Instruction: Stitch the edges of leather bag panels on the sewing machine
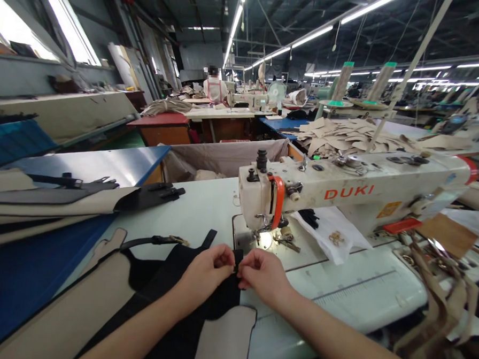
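Deep in a workshop under long lights (290, 43), looking over a pale table (206, 199) and a white machine (355, 188) lettered DUKI in orange-red, towards a heap of beige cutouts (342, 134). Holding the piece (164, 277) by its upper right edge, just in front of the machine's lit needle area. Pinching that edge between thumb and fingertips of the left hand (206, 269), and likewise from the other side with the right hand (264, 277), with only a narrow bit of black between. Too small to make out any detail right at the fingertips. Spreading from the grip leftwards and back towards the body, partly under the left forearm, flat on the table. Black through the middle and up to the grip, flanked by beige panels, bordered at the left by dark trim. Bearing at the far side a thin black strap (140, 242) with a brass-toned buckle (177, 240), and closer to the hands a short black tab (209, 239). Farther left, over a blue surface (29, 286), a stack (78, 200) in beige, grey and black; under the machine's arm, a white bag (321, 232) bearing small brass-coloured bits (336, 238)
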A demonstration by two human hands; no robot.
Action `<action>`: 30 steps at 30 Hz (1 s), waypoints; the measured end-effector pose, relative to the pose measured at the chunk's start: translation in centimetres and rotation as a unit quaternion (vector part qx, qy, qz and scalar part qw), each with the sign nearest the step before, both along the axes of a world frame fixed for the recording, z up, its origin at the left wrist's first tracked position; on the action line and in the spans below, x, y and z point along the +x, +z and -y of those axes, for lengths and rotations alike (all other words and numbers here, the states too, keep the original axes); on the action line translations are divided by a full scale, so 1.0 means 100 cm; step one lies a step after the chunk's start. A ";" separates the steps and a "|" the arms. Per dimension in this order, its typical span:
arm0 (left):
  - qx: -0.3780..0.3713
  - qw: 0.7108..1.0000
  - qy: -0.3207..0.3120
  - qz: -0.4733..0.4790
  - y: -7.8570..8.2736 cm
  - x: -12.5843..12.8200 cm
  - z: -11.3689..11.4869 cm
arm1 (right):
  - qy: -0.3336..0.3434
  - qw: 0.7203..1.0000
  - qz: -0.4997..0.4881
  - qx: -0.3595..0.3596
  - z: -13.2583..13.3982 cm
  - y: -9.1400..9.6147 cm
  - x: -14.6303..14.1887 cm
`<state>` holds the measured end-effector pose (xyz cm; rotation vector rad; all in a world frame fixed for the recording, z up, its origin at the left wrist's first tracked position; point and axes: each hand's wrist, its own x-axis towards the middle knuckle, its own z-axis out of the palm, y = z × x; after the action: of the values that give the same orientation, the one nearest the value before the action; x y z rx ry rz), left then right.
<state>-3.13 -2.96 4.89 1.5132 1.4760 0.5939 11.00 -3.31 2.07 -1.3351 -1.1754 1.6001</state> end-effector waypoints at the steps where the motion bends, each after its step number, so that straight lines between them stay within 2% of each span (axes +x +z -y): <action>1: 0.019 0.999 -0.008 -0.044 0.002 0.000 -0.001 | 0.011 1.000 0.013 -0.013 -0.003 0.001 -0.001; 6: 0.080 0.964 -0.036 -0.250 0.011 0.004 0.001 | 0.032 0.999 0.041 -0.012 -0.014 0.001 -0.006; 10: 0.136 0.940 -0.061 -0.308 0.007 0.005 0.005 | 0.040 0.997 0.071 0.003 -0.017 -0.002 -0.007; 15: 0.160 0.943 -0.068 -0.284 0.004 0.003 0.006 | 0.056 0.994 0.094 0.008 -0.020 -0.006 -0.007; 19: 0.127 0.955 -0.075 -0.257 0.008 0.000 0.000 | 0.070 0.992 0.101 0.008 -0.020 -0.006 -0.006; 24: 0.095 0.956 -0.127 -0.248 0.011 -0.006 -0.009 | 0.087 0.988 0.126 0.029 -0.019 -0.001 -0.008; 27: 0.089 0.957 -0.143 -0.238 0.011 -0.009 -0.012 | 0.102 0.981 0.151 0.073 -0.016 0.001 -0.002; 30: 0.092 0.962 -0.149 -0.210 0.008 -0.012 -0.013 | 0.120 0.964 0.180 0.157 -0.005 0.003 0.021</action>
<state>-4.32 -1.65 5.72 2.0563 1.4876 0.2399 13.10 -2.80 2.38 -1.3423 -1.7893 1.2838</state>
